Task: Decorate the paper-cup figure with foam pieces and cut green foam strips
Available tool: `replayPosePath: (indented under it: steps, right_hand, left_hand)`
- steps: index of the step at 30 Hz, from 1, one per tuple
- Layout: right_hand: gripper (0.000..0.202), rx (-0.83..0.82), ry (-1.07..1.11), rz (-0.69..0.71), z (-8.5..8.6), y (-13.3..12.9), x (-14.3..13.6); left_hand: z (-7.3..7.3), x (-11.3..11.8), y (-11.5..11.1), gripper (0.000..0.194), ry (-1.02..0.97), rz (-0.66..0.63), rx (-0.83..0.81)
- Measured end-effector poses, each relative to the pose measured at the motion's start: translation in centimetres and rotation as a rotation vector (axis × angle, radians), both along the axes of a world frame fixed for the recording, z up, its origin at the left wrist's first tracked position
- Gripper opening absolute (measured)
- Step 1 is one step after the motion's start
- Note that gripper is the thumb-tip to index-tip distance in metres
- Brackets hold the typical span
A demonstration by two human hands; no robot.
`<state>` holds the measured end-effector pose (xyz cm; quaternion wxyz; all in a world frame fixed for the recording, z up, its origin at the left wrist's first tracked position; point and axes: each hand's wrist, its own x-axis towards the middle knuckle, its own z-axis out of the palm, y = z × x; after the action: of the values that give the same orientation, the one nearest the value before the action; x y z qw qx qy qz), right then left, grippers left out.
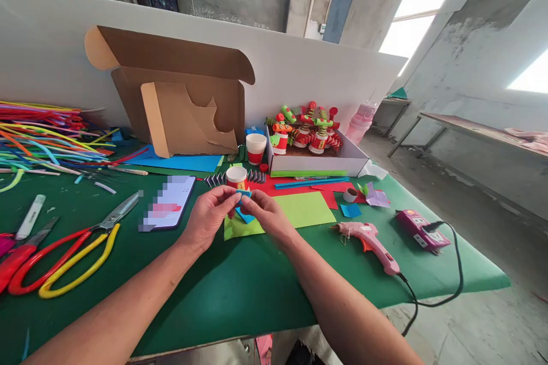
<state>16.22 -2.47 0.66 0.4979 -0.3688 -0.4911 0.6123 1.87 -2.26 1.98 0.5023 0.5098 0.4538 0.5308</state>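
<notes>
A small piece of blue paper (244, 193) is pinched between the fingertips of my left hand (210, 211) and my right hand (269, 214), which meet over the table's middle. Just below it, another bit of blue paper (245, 215) shows between the hands; whether the two are joined I cannot tell. Directly behind my fingers stands a red and white paper cup (237, 177), with grey folded paper strips (215, 180) sticking out at its sides. A light green paper sheet (306, 210) lies partly under my right hand.
Scissors (100, 234) and a phone (168, 203) lie left. Right are a pink glue gun (368, 238), its cord, and a purple power box (422, 229). Behind stand stacked paper cups (256, 148), an open cardboard box (180, 108) and a white box (317, 166) of paper figures. Pipe cleaners (47, 137) lie far left.
</notes>
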Motion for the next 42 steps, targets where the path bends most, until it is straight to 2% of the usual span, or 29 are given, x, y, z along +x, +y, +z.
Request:
replayPosePath:
  steps: [5, 11, 15, 20, 23, 30, 33, 37, 42]
  right_hand:
    - [0.040, 0.017, 0.027, 0.028, -0.17, 0.39, -0.04]
    - [0.031, 0.077, -0.087, -0.077, -0.60, 0.46, -0.27]
    - [0.022, 0.155, -0.198, -0.156, -0.71, 0.20, -0.44]
    - [0.026, 0.171, -0.258, -0.050, -0.40, 0.36, 0.11]
    - [0.031, 0.208, -0.314, -0.081, -0.28, 0.49, 0.46]
    - [0.036, 0.144, -0.148, -0.128, -0.52, 0.46, -0.07]
    - [0.036, 0.072, -0.067, -0.075, -0.34, 0.28, -0.17]
    - [0.036, 0.046, -0.076, -0.028, -0.09, 0.29, 0.07]
    - [0.033, 0.115, -0.118, -0.109, -0.41, 0.50, -0.08]
  left_hand:
    - [0.12, 0.01, 0.02, 0.040, 0.055, 0.055, 0.040]
    - [0.19, 0.14, -0.05, 0.038, 0.133, -0.082, 0.072]
    - [0.01, 0.35, -0.15, 0.033, 0.127, -0.087, 0.097]
    - [0.07, 0.06, 0.04, 0.033, 0.145, -0.083, 0.072]
    - [0.24, -0.25, 0.21, 0.038, 0.144, -0.101, 0.050]
    - [0.31, -0.08, 0.03, 0.042, 0.084, -0.168, 0.032]
    - [0.25, -0.11, -0.05, 0.041, 0.130, -0.171, 0.068]
    - [0.16, -0.47, 0.04, 0.040, 0.187, -0.201, 0.062]
    - [-0.35, -0.56, 0.21, 0.039, 0.178, -0.259, 0.053]
